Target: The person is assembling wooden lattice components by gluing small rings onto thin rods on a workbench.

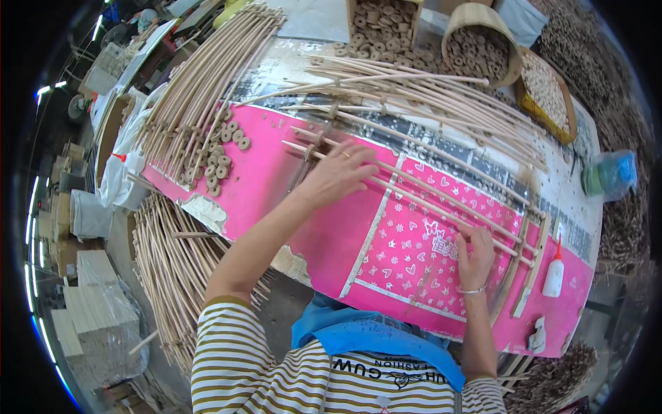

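Note:
Two pale wooden sticks (420,198) lie side by side, slanting across the pink tabletop. My left hand (341,178) reaches over their left ends with its fingers stretched out and apart; its thumb side is hidden. Just beyond that hand, round brown rings (314,141) sit around the sticks near their tips. My right hand (477,257) has its fingers curled on the nearer stick, towards its right end. Beside their right ends is a wooden strip fixture (534,265) with the stick ends lying across it.
Loose brown wooden rings (219,162) lie left, beside a large bundle of sticks (200,90). More sticks (414,90) spread across the back. A tipped basket (483,19) holds rings; a yellow tray (545,114) holds pale pieces. A red-tipped glue bottle (553,277) stands right.

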A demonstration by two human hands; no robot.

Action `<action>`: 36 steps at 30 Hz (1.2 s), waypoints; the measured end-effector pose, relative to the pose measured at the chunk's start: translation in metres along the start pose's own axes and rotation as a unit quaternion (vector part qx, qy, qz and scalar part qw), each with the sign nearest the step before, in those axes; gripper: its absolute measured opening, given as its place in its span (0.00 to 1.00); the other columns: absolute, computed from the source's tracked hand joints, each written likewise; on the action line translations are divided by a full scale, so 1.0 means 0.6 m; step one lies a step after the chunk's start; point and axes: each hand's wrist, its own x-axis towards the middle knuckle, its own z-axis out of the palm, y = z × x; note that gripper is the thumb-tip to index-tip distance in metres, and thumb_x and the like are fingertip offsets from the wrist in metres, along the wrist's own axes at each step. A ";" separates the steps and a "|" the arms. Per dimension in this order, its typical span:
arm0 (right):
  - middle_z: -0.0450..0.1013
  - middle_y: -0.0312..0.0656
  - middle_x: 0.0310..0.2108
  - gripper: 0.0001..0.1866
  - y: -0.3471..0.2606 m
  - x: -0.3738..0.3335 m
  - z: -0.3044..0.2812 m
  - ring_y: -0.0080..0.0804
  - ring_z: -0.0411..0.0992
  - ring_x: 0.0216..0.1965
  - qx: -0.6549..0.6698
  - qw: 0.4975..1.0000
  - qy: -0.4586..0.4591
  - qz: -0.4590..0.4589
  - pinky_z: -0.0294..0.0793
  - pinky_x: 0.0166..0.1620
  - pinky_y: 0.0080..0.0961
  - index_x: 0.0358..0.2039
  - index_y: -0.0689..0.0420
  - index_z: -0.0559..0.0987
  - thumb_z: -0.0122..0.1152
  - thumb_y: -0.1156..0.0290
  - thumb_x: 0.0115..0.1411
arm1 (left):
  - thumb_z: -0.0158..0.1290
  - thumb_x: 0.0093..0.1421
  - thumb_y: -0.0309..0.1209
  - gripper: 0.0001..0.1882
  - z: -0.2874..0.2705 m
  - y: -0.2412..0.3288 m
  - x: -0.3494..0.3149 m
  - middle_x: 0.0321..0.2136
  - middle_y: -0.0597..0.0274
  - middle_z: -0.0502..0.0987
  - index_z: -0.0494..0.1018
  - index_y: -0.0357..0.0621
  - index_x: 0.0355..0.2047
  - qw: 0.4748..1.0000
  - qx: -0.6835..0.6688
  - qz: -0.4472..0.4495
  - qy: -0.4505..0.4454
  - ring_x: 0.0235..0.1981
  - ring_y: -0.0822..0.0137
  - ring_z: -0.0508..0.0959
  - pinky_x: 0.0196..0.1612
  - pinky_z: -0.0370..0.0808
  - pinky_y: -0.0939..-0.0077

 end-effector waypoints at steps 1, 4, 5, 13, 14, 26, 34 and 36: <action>0.77 0.46 0.35 0.09 -0.005 -0.004 -0.002 0.43 0.76 0.39 -0.004 1.000 -0.003 0.008 0.74 0.44 0.37 0.41 0.60 0.84 0.68 0.81 0.59 | 0.64 0.59 0.36 0.20 0.010 0.002 0.007 0.55 0.60 0.76 0.76 0.53 0.52 1.000 -0.006 0.005 0.014 0.63 0.56 0.72 0.72 0.62 0.50; 0.77 0.47 0.36 0.09 -0.007 -0.019 -0.013 0.44 0.77 0.40 -0.004 1.000 0.001 0.016 0.74 0.45 0.37 0.41 0.61 0.83 0.67 0.81 0.60 | 0.64 0.58 0.37 0.20 0.029 -0.010 0.013 0.52 0.62 0.76 0.77 0.53 0.51 1.000 -0.003 0.007 0.017 0.61 0.58 0.73 0.70 0.63 0.51; 0.77 0.47 0.36 0.08 -0.015 -0.020 -0.013 0.45 0.76 0.40 0.014 1.000 -0.011 0.023 0.74 0.45 0.37 0.41 0.61 0.83 0.66 0.81 0.60 | 0.62 0.60 0.36 0.16 0.019 -0.012 0.008 0.50 0.61 0.76 0.77 0.52 0.48 1.000 0.001 0.016 0.010 0.57 0.59 0.75 0.66 0.66 0.54; 0.76 0.46 0.36 0.06 -0.002 -0.078 -0.012 0.39 0.75 0.38 0.050 0.998 -0.032 -0.022 0.74 0.43 0.33 0.41 0.64 0.82 0.62 0.82 0.64 | 0.56 0.63 0.34 0.09 -0.014 0.024 -0.047 0.43 0.61 0.76 0.78 0.52 0.43 0.998 0.000 0.019 0.056 0.48 0.59 0.78 0.52 0.72 0.59; 0.76 0.45 0.37 0.06 -0.001 -0.084 -0.012 0.35 0.75 0.38 0.064 0.997 -0.039 -0.019 0.74 0.43 0.29 0.42 0.64 0.82 0.61 0.83 0.65 | 0.56 0.63 0.35 0.08 -0.042 0.040 -0.065 0.43 0.62 0.76 0.78 0.52 0.43 0.999 0.005 0.001 0.049 0.48 0.60 0.78 0.52 0.72 0.61; 0.75 0.44 0.33 0.05 -0.107 -0.064 0.050 0.37 0.73 0.36 0.141 0.975 -0.128 -0.116 0.72 0.41 0.32 0.39 0.64 0.81 0.62 0.84 0.63 | 0.59 0.66 0.34 0.09 -0.381 0.230 -0.575 0.40 0.60 0.81 0.82 0.43 0.40 0.820 0.063 -0.479 0.308 0.36 0.57 0.82 0.40 0.78 0.60; 0.75 0.44 0.33 0.06 -0.148 -0.071 0.064 0.38 0.74 0.36 0.150 0.960 -0.167 -0.167 0.73 0.42 0.32 0.39 0.63 0.82 0.63 0.84 0.62 | 0.58 0.68 0.36 0.12 -0.303 0.295 -0.908 0.42 0.57 0.77 0.81 0.47 0.47 0.590 0.306 -0.696 0.272 0.39 0.51 0.81 0.42 0.75 0.54; 0.75 0.44 0.33 0.06 -0.147 -0.075 0.060 0.37 0.74 0.36 0.151 0.961 -0.175 -0.155 0.73 0.42 0.31 0.39 0.63 0.82 0.62 0.84 0.62 | 0.57 0.67 0.36 0.10 -0.275 0.298 -0.943 0.44 0.58 0.76 0.81 0.48 0.46 0.498 0.381 -0.748 0.218 0.43 0.52 0.81 0.47 0.73 0.51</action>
